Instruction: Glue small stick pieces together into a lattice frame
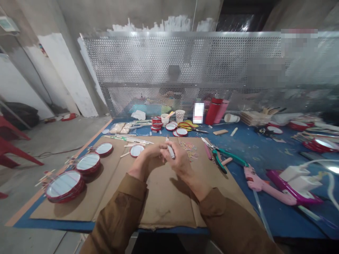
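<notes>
My two hands meet above the cardboard sheet (164, 197). My right hand (181, 160) is closed around a whitish pen-like stick (171, 151), which points up and away with a slim tip. Close against it, my left hand (153, 152) has its fingers curled in, and whatever they grip is hidden. Just left of the hands lies a small red-rimmed round piece with a pale top (137, 150) beside some flat wooden sticks (125, 154). Coloured rubber bands (189, 148) are scattered on the cardboard beyond my right hand.
Several red-rimmed drum-like pieces (88, 162) line the cardboard's left side. Green-handled pliers (219, 160), a pink glue gun (265, 187) and a purple power strip (291, 188) lie to the right. Paper cups (180, 115) and a red bottle (213, 111) stand before the perforated metal panel (143, 63).
</notes>
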`<state>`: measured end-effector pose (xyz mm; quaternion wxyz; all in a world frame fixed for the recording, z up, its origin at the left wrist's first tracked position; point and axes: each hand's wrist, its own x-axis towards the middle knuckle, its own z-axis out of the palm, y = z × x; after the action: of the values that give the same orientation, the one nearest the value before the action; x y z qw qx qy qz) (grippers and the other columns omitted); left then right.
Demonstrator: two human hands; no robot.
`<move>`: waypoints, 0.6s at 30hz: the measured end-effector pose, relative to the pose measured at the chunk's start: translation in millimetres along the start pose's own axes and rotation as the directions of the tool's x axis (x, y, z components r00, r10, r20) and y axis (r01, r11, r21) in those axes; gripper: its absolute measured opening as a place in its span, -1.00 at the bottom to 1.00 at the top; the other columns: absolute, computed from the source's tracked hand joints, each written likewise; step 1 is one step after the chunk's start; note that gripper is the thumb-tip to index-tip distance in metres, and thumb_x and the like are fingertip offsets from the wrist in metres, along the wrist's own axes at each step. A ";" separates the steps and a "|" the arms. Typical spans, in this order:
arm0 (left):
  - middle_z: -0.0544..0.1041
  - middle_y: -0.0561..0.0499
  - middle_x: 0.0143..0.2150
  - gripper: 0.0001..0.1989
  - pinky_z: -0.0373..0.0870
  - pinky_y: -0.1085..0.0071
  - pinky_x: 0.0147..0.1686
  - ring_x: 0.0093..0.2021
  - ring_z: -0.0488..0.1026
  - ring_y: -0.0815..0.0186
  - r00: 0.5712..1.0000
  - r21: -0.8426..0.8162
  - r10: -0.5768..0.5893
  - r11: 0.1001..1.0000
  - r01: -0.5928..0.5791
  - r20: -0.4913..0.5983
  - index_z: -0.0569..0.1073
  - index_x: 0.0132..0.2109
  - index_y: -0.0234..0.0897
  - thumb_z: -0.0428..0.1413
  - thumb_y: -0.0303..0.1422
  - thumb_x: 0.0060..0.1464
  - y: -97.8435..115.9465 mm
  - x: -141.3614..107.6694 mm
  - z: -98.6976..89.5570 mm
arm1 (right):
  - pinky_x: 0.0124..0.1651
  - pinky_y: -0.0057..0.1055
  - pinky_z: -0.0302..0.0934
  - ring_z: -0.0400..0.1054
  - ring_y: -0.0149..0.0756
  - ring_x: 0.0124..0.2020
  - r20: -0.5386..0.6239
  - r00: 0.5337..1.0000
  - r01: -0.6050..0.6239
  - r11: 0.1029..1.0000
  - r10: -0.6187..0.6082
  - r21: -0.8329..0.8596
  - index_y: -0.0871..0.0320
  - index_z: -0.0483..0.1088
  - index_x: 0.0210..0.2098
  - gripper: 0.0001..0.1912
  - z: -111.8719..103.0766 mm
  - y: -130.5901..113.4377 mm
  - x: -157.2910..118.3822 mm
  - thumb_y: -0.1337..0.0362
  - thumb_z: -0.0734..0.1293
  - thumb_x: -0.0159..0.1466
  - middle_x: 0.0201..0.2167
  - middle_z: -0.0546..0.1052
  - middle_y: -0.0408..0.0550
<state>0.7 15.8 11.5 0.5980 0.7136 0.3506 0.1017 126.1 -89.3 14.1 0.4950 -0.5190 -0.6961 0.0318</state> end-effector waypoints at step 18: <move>0.47 0.03 -0.49 -0.77 0.32 0.48 -0.46 -0.56 0.42 0.43 0.996 0.114 0.056 0.991 -0.063 0.067 0.41 -0.35 -0.34 0.10 -0.25 0.17 -4.8 4.8 5.3 | -0.63 -0.51 0.10 0.16 -0.45 -0.69 0.031 0.895 -0.411 0.795 0.445 0.446 0.12 0.33 -0.47 -0.66 -22.7 16.9 14.5 -0.04 0.30 0.19 -0.68 0.29 -0.25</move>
<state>5.4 14.8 4.3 0.5632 0.7601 0.3152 0.0761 154.6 -81.3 25.8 0.6052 -0.5380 -0.5156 0.2800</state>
